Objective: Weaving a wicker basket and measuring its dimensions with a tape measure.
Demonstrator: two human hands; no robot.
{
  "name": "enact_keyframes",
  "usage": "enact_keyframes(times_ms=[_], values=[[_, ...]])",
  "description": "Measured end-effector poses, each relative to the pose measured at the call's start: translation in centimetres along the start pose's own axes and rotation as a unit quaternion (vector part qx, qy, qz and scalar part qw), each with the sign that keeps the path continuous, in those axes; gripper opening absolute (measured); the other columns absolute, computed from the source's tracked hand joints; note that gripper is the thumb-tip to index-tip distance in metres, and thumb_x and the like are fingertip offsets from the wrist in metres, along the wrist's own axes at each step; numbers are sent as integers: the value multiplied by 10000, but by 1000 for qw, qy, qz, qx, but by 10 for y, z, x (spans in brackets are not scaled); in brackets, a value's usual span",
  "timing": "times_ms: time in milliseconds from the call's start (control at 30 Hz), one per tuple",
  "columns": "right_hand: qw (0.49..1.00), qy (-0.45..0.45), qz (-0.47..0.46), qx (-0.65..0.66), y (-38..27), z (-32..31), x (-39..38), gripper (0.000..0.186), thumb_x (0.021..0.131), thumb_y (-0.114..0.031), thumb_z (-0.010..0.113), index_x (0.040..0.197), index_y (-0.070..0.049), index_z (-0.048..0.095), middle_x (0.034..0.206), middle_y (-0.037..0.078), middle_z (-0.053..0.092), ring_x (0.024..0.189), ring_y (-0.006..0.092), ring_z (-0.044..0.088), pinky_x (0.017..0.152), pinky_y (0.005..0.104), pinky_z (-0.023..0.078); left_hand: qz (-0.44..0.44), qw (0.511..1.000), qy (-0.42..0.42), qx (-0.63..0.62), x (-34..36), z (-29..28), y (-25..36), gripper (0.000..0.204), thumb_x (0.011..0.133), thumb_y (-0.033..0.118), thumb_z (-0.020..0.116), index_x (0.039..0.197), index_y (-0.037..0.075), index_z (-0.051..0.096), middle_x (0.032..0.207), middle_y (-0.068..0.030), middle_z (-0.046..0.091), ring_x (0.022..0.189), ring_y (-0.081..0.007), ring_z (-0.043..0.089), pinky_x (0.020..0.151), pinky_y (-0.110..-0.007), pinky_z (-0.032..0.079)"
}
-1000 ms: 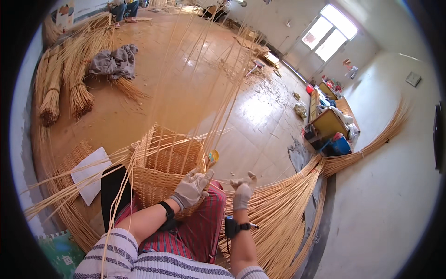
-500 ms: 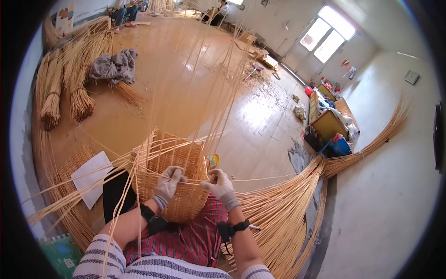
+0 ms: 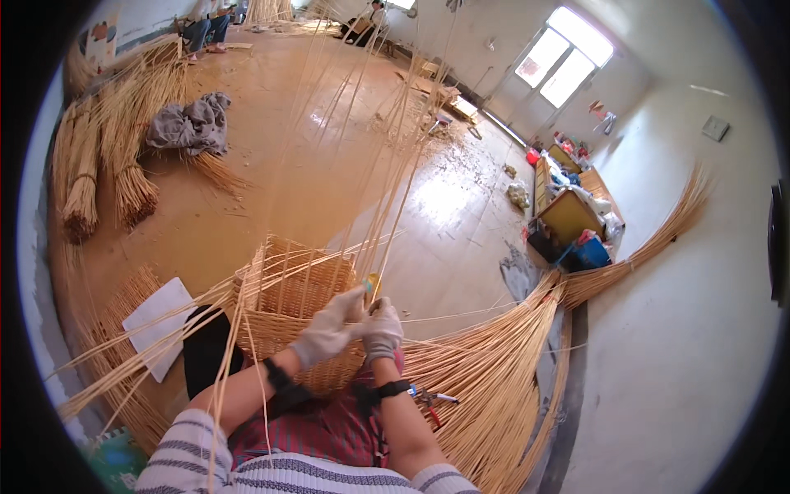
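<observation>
A woven wicker basket (image 3: 276, 321) rests on my lap over a red striped cloth (image 3: 309, 440), long pale canes (image 3: 391, 198) rising from it. My gloved left hand (image 3: 333, 325) reaches to the basket's right corner, fingers closed on something too small to make out. Beside it my gloved right hand (image 3: 381, 329) has its fingers closed round a cane at that corner. Both hands touch or nearly touch. A small yellow object (image 3: 374, 282), partly hidden, sits just past my fingertips. Red-handled pliers (image 3: 431, 412) lie beside my right forearm.
Cane bundles (image 3: 469, 370) fan out at right along the wall, with others (image 3: 132, 181) at left under a grey cloth (image 3: 188, 123). A white sheet (image 3: 156, 321) lies left of me. A cluttered cabinet (image 3: 568, 216) stands at right. People (image 3: 362, 25) sit at the far side.
My left hand has moved from the front of the basket up and right toward the corner. My right hand has come in leftward from beside the basket, its fingers now closed at the corner.
</observation>
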State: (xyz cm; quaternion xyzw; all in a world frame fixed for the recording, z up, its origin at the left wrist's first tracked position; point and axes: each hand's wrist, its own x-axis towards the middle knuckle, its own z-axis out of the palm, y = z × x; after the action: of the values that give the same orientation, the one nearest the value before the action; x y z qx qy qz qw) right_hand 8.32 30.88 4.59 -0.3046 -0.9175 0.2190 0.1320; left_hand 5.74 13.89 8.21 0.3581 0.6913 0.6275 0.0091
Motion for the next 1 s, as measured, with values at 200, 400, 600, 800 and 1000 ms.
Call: enact_keyframes(times_ms=[200,400,600,800,1000], values=[[975,178,-105,85,-14,-9,-21,287,900,-222,733,1145,-106,639,1005,156,700,954,383,681,844,485,538,-313,884,300,-174,-135,-145,-16,131,1026,172,675,1016,42,688,798,-35,686,717,-115,640,666,-266,550],[925,148,-281,207,-104,-28,-109,366,868,-86,730,1226,-83,654,1055,141,709,997,354,682,897,448,546,-246,914,310,-84,-154,-179,-16,230,1013,255,715,1049,29,690,844,-31,710,713,-124,683,647,-283,592],[618,-342,-583,402,-204,-17,-188,561,976,-565,582,1240,-79,673,1122,191,689,1122,365,645,999,479,504,-218,882,145,-391,-174,-189,13,425,1018,122,622,1413,-31,593,1247,-153,711,1032,-233,723,925,-337,587],[659,-364,-617,227,-168,-34,-197,392,894,-499,684,861,-108,685,770,102,639,792,353,643,718,468,507,-63,992,69,80,-107,-175,42,434,958,20,690,1379,-1,588,1500,-192,541,1263,-240,591,1086,-412,483],[700,-267,-226,623,-102,-19,-88,364,1029,-365,547,810,-81,604,679,53,552,613,255,568,674,416,544,-117,901,345,-236,-74,-197,29,300,1141,288,424,1110,50,605,574,59,381,511,-56,386,874,-367,589]])
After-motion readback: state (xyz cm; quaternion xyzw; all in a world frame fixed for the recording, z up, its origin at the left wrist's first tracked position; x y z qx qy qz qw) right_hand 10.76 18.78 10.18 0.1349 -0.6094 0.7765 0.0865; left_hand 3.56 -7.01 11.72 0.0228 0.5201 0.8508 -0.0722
